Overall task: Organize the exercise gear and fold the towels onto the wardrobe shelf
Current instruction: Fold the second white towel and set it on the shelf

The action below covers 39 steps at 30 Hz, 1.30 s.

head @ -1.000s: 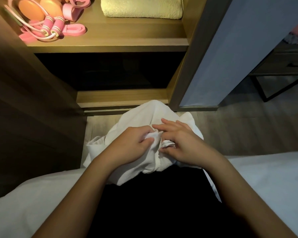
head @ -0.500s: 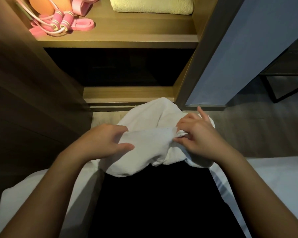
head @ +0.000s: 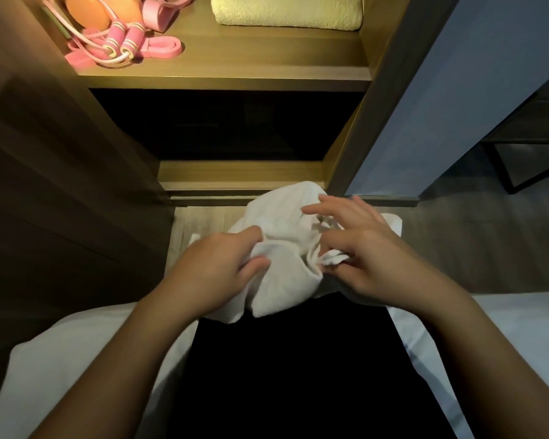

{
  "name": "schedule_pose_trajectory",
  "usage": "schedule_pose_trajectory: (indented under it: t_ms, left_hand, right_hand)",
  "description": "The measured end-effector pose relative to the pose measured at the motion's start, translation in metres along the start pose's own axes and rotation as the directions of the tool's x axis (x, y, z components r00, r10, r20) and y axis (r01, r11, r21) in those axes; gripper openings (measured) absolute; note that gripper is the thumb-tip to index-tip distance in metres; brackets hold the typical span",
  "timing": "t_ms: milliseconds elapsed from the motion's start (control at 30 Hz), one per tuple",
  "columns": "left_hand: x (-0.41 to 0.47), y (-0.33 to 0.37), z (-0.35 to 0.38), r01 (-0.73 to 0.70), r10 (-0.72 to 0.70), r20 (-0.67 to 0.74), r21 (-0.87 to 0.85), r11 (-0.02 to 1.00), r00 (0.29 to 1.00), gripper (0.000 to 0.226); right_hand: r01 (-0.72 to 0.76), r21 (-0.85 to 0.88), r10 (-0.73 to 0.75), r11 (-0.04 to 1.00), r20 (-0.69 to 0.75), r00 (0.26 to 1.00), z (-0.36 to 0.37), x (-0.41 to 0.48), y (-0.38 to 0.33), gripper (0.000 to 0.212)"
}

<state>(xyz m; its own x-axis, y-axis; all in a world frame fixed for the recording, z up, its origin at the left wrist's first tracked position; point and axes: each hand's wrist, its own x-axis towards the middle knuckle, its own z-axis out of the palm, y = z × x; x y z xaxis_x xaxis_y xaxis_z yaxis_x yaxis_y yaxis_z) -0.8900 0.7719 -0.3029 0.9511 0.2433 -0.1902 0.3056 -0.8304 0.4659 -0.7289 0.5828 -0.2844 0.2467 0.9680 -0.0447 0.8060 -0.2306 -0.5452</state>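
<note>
A crumpled white towel [head: 286, 248] lies bunched over my lap, in front of the open wardrobe. My left hand [head: 216, 270] grips a fold of it on the left side. My right hand [head: 362, 248] pinches a small gathered edge of the same towel between thumb and fingers, its other fingers spread over the cloth. On the lit wardrobe shelf [head: 235, 74] a folded pale yellow towel [head: 287, 11] lies at the right. Pink exercise gear is piled at the shelf's left: a skipping rope with pink handles [head: 121, 42], a pink band [head: 162, 49] and orange rounded pieces [head: 86, 11].
Below the shelf is a dark compartment [head: 222, 125] above a low wooden ledge [head: 241, 175]. A wardrobe door [head: 61, 185] stands open at the left. A white bed [head: 504, 327] lies under me on both sides. A dark metal-framed table [head: 526, 147] stands at the right.
My hands have come closer together on the white towel. The right hand now pinches a gathered edge lower down, and the left has regripped the cloth. The view tilted slightly up.
</note>
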Motion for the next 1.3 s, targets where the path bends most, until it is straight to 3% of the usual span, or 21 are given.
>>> schedule_pose_trajectory:
  t_ms: [67, 133, 267, 400, 567, 733, 867, 1033, 1100, 1167, 1300]
  left_hand:
    - [0.004, 0.008, 0.0, 0.014, -0.013, -0.055, 0.031, 0.999, 0.998, 0.013]
    - [0.005, 0.007, -0.008, 0.145, -0.152, -0.174, -0.05, 0.988, 0.973, 0.012]
    - [0.002, -0.009, -0.037, 0.38, -0.43, -0.358, -0.204, 0.902, 0.829, 0.033]
    - [0.007, 0.012, -0.053, 0.346, -0.361, -0.494, -0.126, 0.93, 0.791, 0.027]
    - [0.018, 0.05, -0.046, 0.057, -0.047, -0.317, 0.024, 0.998, 0.947, 0.015]
    - [0.015, 0.041, -0.037, -0.135, 0.137, -0.249, 0.023, 0.991, 0.959, 0.017]
    - [0.01, 0.02, -0.027, -0.113, 0.114, -0.125, 0.012, 0.993, 0.986, 0.029]
    - [0.006, -0.026, -0.023, 0.066, -0.086, 0.174, 0.116, 0.991, 0.981, 0.051]
    - [0.002, -0.038, -0.017, 0.149, -0.156, 0.243, 0.045, 0.988, 0.957, 0.042]
    - [-0.003, -0.04, -0.011, 0.201, -0.158, 0.234, -0.169, 0.965, 0.959, 0.03]
    - [-0.019, -0.009, -0.026, 0.078, -0.039, 0.093, -0.467, 0.881, 0.995, 0.037]
  right_hand:
    - [0.021, 0.028, -0.022, 0.999, 0.028, 0.999, -0.006, -0.002, -0.009, 0.018]
    - [-0.021, 0.018, 0.022, 1.0, -0.041, 0.999, -0.013, -0.006, -0.007, 0.01]
    - [-0.154, 0.146, 0.181, 0.977, -0.192, 0.965, -0.024, -0.016, 0.003, 0.017]
    - [-0.046, 0.228, 0.1, 0.973, -0.231, 0.968, -0.021, -0.014, -0.008, 0.015]
    - [0.113, 0.142, -0.077, 0.983, -0.238, 0.968, -0.012, 0.011, -0.025, 0.018]
    - [0.075, 0.192, -0.045, 0.979, -0.155, 0.987, 0.0, 0.018, -0.019, 0.013]
    - [0.027, 0.182, -0.012, 0.983, -0.085, 0.996, 0.012, 0.02, -0.011, 0.01]
    - [-0.083, 0.035, 0.083, 0.996, 0.002, 0.997, 0.021, 0.011, 0.01, 0.009]
    - [-0.13, 0.006, 0.131, 0.991, -0.017, 0.991, 0.023, 0.007, 0.015, 0.01]
    - [-0.158, -0.007, 0.158, 0.987, -0.033, 0.987, 0.025, 0.006, 0.016, 0.011]
    - [-0.161, 0.0, 0.16, 0.987, -0.078, 0.984, 0.016, 0.007, 0.016, 0.012]
